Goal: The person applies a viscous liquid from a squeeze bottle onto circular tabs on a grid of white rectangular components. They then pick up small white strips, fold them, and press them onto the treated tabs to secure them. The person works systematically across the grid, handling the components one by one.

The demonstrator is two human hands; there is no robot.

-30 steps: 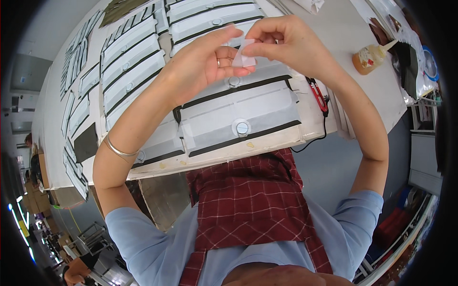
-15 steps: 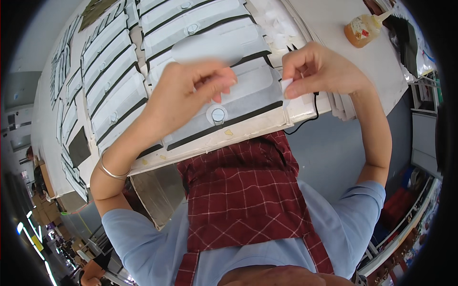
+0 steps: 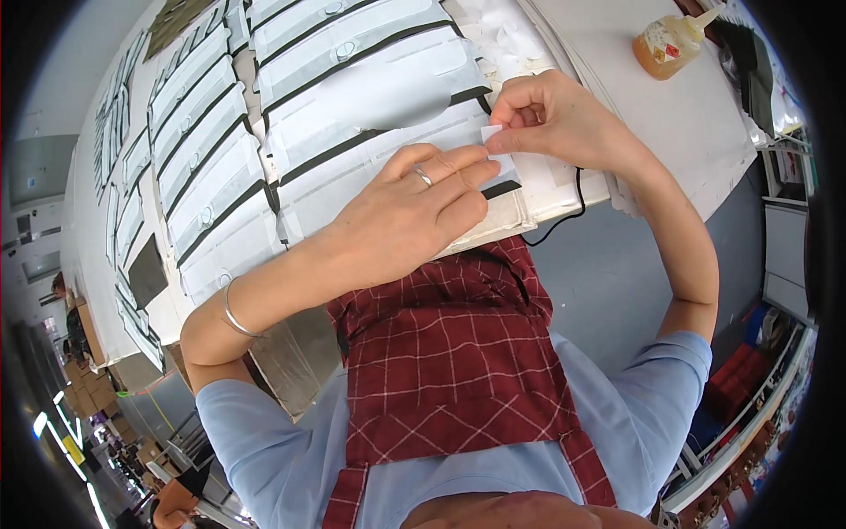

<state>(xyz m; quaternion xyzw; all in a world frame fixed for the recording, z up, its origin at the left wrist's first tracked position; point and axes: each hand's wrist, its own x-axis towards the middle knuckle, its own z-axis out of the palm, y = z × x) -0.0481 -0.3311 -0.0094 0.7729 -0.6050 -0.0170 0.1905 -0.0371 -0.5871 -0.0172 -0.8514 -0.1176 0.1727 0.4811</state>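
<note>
My left hand (image 3: pixel 414 216), with a ring, reaches across the nearest pale panel (image 3: pixel 328 192); its fingers are stretched out toward the panel's right end. The thumb is hidden. A small white piece (image 3: pixel 491 132), like paper or a label, is pinched between the thumb and fingers of my right hand (image 3: pixel 560 123). That piece is held just beside my left fingertips, over the panel's right end. Dark strips border the flat panel, and my left hand covers much of its near side. A pale, blurred patch (image 3: pixel 388 99) shows above my left hand.
Similar pale panels (image 3: pixel 196 159) lie in rows to the left and far side. An amber liquid bottle (image 3: pixel 667 48) with a spout stands at the far right. Stacked sheets (image 3: pixel 617 53) lie right of the panels. A black cable (image 3: pixel 580 194) hangs over the table's near edge.
My left hand has come down and right onto the near panel, its bent fingers now straightened, hiding the panel's round disc. My right hand has moved left, bringing the white piece beside it.
</note>
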